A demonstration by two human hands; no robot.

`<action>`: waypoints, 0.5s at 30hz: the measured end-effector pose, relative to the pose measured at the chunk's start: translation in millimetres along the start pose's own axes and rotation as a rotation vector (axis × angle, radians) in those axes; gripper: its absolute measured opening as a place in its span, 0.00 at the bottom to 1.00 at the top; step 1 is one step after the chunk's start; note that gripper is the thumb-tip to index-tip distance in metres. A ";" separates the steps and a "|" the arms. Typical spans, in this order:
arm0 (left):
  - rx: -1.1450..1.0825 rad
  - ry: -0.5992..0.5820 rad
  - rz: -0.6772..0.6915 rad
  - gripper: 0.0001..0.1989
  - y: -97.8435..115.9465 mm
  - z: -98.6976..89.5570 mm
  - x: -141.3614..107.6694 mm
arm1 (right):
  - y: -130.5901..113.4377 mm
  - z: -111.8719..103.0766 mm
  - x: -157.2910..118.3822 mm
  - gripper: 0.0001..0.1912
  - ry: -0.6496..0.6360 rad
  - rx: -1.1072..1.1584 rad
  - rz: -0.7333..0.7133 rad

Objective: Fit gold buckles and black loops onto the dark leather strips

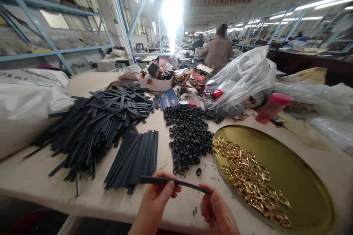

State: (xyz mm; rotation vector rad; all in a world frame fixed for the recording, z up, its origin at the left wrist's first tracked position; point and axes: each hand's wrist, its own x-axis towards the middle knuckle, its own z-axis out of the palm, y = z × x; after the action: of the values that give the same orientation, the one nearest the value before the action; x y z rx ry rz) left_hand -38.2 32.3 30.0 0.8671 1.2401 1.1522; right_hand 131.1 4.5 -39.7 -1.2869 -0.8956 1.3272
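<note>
A dark strap [190, 184] stretches between my two hands above the table's front edge. My left hand [161, 190] pinches it near the middle, thumb on top. At its right end, my right hand [216, 205] grips the tip between thumb and fingers. Just beyond my left hand lies a row of flat black straps [135, 158] set side by side. Past the strap, a heap of small black loops [190, 136] covers the table's middle. On the right, a gold oval tray [300, 183] bears many gold metal buckles [250, 176].
A large tangled pile of black straps [102, 121] lies at the left beside a white sack [30, 106]. Further back are a cardboard box [156, 83], a clear plastic bag [245, 73] and a pink-lidded jar [273, 108]. A person [219, 49] is in the background.
</note>
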 end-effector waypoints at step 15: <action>-0.090 -0.405 -0.573 0.18 -32.3 19.1 -14.9 | -27.1 -9.2 31.3 0.14 -0.085 -0.533 -0.215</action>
State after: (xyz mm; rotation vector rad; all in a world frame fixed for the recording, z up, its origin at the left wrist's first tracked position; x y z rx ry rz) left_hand -12.9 12.0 6.0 0.5808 0.9957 0.5344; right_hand 148.2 38.6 -21.3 -1.4865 -1.4717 1.0117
